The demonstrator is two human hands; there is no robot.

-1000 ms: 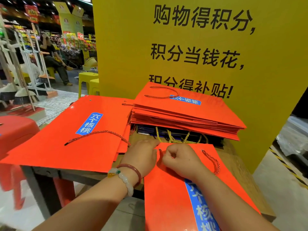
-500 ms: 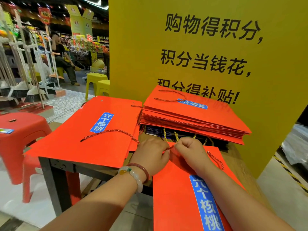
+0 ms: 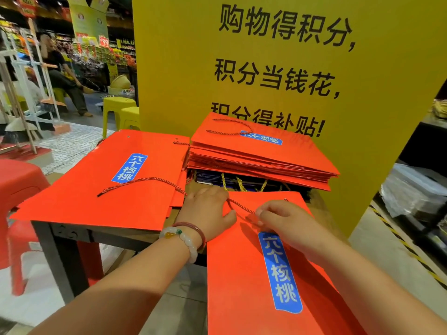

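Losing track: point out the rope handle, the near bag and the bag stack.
rope handle (image 3: 242, 208), head view, its visible middle.
near bag (image 3: 232, 286), head view, bare orange face.
bag stack (image 3: 297, 155), head view, top bag's face.

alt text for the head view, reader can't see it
A right hand pinches the twisted red cord handle of a flat orange blue-labelled paper bag, while the left hand rests on its top edge. A stack of matching bags lies behind it.
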